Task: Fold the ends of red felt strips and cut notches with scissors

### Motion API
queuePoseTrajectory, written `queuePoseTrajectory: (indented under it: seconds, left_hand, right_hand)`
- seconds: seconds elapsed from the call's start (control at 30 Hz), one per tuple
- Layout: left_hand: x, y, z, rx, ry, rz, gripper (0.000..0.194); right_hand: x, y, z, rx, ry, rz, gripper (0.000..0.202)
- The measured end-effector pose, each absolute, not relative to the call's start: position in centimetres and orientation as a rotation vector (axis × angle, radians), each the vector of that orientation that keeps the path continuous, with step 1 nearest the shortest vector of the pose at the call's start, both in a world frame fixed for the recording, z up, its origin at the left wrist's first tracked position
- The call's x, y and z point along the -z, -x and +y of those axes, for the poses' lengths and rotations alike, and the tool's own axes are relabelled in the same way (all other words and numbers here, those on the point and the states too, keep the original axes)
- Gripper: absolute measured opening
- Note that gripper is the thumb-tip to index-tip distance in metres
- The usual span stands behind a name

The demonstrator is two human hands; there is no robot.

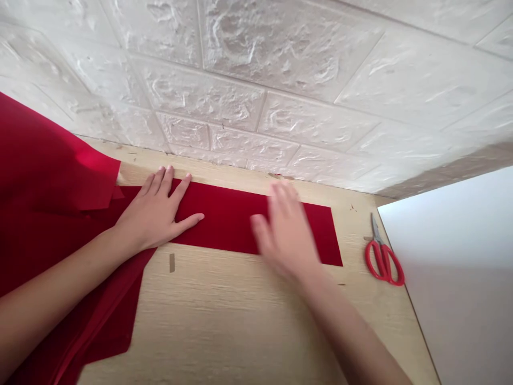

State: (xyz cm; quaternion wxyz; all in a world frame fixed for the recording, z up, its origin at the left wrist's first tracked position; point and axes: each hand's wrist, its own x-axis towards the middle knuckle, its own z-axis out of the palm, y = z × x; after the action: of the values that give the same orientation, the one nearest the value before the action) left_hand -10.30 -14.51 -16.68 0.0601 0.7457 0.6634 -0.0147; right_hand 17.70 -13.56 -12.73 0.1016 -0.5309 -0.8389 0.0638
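A strip of red cloth (224, 216) lies flat on the pale wooden table (224, 310), its long side roughly parallel to the wall. My left hand (156, 211) rests on the strip's left part with its fingers spread. Over the strip's right part is my right hand (286, 230), blurred by motion, its thumb apart from the other fingers and nothing seen in it. Whether it touches the cloth is unclear. More red cloth (52, 160) is heaped at the left, under and beyond my left forearm.
Scissors with red handles (379, 259) lie on the table to the right of the strip. A white brick-patterned wall (240, 107) runs along the back. A smooth white panel (460, 267) stands at the right edge. Small brown marks dot the wood.
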Motion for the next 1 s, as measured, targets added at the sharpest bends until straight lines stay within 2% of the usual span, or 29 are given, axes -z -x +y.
queuePoseTrajectory:
  seconds: [0.1,0.17,0.27,0.63,0.8,0.9,1.0]
  left_hand:
    - [16.8,10.5,-14.5,0.049,-2.268,2.005,0.093]
    - [16.8,10.5,-14.5,0.042,-2.275,1.998,0.089]
    - [16.8,10.4,-14.5,0.007,-2.253,2.005,0.091]
    - [16.5,10.1,-14.4,0.01,-2.195,2.032,0.101]
    - [16.3,9.8,-14.4,0.043,-2.206,2.029,0.101]
    - [16.3,9.8,-14.5,0.051,-2.228,2.017,0.1]
    - [16.4,10.0,-14.5,0.044,-2.251,2.008,0.099]
  right_hand:
    - [12.9,-10.3,-13.9,-0.385,1.241,-2.667,0.081]
    - [13.6,-7.7,-13.5,-0.501,1.316,-2.625,0.086]
    - [14.9,-8.8,-12.5,-0.622,1.483,-2.585,0.09]
    - [16.5,-29.0,-11.7,-0.281,2.032,-2.382,0.075]
    - [16.1,-31.3,-11.2,0.047,2.3,-2.023,0.083]
    - [14.0,-30.1,-11.2,0.241,2.203,-1.896,0.086]
    - [12.6,-26.9,-11.9,-0.062,1.985,-2.19,0.08]
